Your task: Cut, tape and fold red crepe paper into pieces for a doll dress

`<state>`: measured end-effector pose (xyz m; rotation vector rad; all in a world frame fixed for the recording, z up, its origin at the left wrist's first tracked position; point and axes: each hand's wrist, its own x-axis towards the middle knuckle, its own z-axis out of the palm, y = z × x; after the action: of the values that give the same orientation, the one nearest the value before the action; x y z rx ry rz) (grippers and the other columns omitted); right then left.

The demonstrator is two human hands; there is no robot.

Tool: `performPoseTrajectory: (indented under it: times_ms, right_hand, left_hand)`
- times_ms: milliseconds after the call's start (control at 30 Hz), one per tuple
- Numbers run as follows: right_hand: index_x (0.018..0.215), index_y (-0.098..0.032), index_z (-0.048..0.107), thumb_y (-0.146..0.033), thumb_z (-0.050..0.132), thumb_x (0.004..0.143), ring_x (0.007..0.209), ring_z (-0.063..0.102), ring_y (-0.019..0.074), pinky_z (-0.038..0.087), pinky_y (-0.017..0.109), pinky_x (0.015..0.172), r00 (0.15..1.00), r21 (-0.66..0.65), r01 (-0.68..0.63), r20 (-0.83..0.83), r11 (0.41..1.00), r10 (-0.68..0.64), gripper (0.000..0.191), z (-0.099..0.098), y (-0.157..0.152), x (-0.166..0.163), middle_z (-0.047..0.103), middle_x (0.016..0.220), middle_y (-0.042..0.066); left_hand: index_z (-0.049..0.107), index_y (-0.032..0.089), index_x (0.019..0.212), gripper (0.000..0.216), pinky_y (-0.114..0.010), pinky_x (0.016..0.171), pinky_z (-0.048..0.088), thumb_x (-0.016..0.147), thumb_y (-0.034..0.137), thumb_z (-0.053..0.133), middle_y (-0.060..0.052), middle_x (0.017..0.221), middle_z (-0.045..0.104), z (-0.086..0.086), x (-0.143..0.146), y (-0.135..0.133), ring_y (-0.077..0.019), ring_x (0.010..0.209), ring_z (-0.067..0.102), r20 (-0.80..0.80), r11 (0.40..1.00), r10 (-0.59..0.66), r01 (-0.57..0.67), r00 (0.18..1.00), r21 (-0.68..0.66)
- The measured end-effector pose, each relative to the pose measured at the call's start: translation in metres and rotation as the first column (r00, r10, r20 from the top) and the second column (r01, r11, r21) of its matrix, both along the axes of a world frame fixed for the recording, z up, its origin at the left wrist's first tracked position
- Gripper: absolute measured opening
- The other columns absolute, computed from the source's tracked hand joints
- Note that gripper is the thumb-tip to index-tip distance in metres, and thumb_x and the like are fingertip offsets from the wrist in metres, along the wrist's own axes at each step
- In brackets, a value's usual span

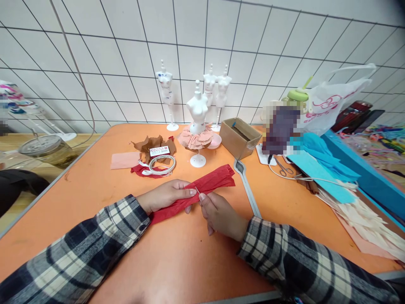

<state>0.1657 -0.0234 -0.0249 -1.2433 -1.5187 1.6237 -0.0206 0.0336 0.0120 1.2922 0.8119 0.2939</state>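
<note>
A long strip of red crepe paper (211, 182) lies across the orange table (95, 190) in front of me. My left hand (166, 195) is closed round the strip near its middle, thumb on top. My right hand (220, 213) pinches a thin sewing needle (197, 190) whose tip touches the red paper right beside my left thumb. Beyond them stands a small white mannequin bust (198, 110) wearing a pink ruffled paper skirt (196, 138).
Brown and red paper scraps with a roll of white tape (162, 164) and a pink sheet (125, 160) lie at centre left. A cardboard box (239, 137), scissors (284, 169), blue paper (319, 162), cream paper (367, 219) and a plastic bag (335, 101) crowd the right. More white busts (218, 90) stand by the tiled wall.
</note>
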Motion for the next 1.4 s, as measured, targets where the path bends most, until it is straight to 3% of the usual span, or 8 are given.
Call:
performPoseTrajectory:
  times_ms: [200,300,367,567,700,900,1067,1400]
  right_hand:
    - [0.076,-0.021,0.041,-0.051,0.035,0.096,0.032,0.044,0.0062,0.041,0.019,0.028,1.0,0.01,0.031,0.005,0.999,-0.031,0.037,-0.004,0.001,0.0,0.039,0.059,-0.008]
    - [0.076,-0.021,0.04,-0.05,0.036,0.096,0.032,0.042,0.0056,0.042,0.019,0.028,0.998,-0.005,0.063,-0.009,0.998,-0.063,0.036,-0.007,0.001,-0.003,0.041,0.06,-0.008]
    - [0.078,-0.02,0.042,-0.05,0.036,0.096,0.032,0.043,0.0056,0.042,0.019,0.027,0.997,-0.009,0.082,-0.002,0.997,-0.082,0.035,-0.006,0.0,-0.004,0.042,0.062,-0.007]
    - [0.082,-0.02,0.044,-0.051,0.037,0.095,0.034,0.045,0.0055,0.043,0.018,0.029,0.997,-0.014,0.071,-0.004,0.997,-0.071,0.034,0.001,0.0,-0.002,0.043,0.063,-0.007]
    - [0.081,-0.021,0.043,-0.051,0.036,0.096,0.034,0.046,0.0058,0.044,0.018,0.03,0.999,-0.004,0.046,-0.024,0.999,-0.046,0.034,0.0,0.002,0.0,0.042,0.061,-0.008]
    - [0.08,-0.02,0.044,-0.051,0.035,0.096,0.035,0.047,0.0061,0.046,0.019,0.031,0.999,0.023,0.027,-0.028,0.999,-0.026,0.036,-0.004,0.001,0.001,0.043,0.062,-0.008]
    - [0.079,-0.02,0.044,-0.054,0.037,0.095,0.036,0.047,0.0055,0.046,0.019,0.032,0.999,0.025,0.04,-0.017,0.999,-0.04,0.038,-0.004,0.0,0.0,0.044,0.063,-0.007]
    - [0.079,-0.02,0.044,-0.055,0.037,0.094,0.035,0.045,0.0058,0.046,0.019,0.031,0.999,0.001,0.043,-0.029,0.999,-0.043,0.039,-0.002,0.0,0.0,0.043,0.061,-0.007]
  left_hand:
    - [0.063,0.014,0.087,0.033,-0.021,0.056,0.038,0.08,0.046,0.07,0.001,0.067,0.065,-0.004,0.001,0.001,-0.0107,0.058,0.054,0.045,0.997,0.079,-0.079,0.996,0.0]
    - [0.064,0.014,0.083,0.03,-0.019,0.06,0.04,0.077,0.041,0.073,0.002,0.072,0.063,-0.006,0.001,0.003,-0.0093,0.063,0.054,0.064,0.987,0.142,-0.146,0.988,0.069]
    - [0.066,0.013,0.078,0.029,-0.019,0.061,0.041,0.079,0.041,0.072,0.002,0.071,0.064,-0.006,0.001,0.003,-0.0095,0.064,0.053,0.056,0.988,0.124,-0.128,0.991,0.084]
    - [0.072,0.012,0.082,0.025,-0.02,0.059,0.042,0.077,0.036,0.074,-0.001,0.068,0.068,-0.012,0.004,-0.002,-0.0104,0.06,0.056,0.184,0.98,0.193,-0.181,0.964,-0.077]
    - [0.074,0.011,0.085,0.023,-0.023,0.067,0.048,0.073,0.031,0.077,-0.005,0.077,0.073,-0.015,0.005,-0.002,-0.0138,0.066,0.063,0.219,0.958,0.262,-0.227,0.94,-0.173]
    - [0.074,0.011,0.084,0.021,-0.021,0.066,0.048,0.074,0.03,0.077,-0.004,0.074,0.073,-0.014,0.005,0.001,-0.0121,0.064,0.063,0.256,0.969,0.225,-0.189,0.94,-0.159]
    - [0.074,0.011,0.082,0.021,-0.024,0.075,0.049,0.075,0.031,0.076,-0.006,0.081,0.074,-0.016,0.004,0.001,-0.0163,0.075,0.066,0.226,0.981,0.172,-0.146,0.959,-0.127]
    - [0.075,0.011,0.084,0.02,-0.02,0.07,0.049,0.075,0.029,0.077,-0.006,0.08,0.074,-0.014,0.004,0.0,-0.0141,0.072,0.065,0.264,0.976,0.192,-0.157,0.945,-0.148]
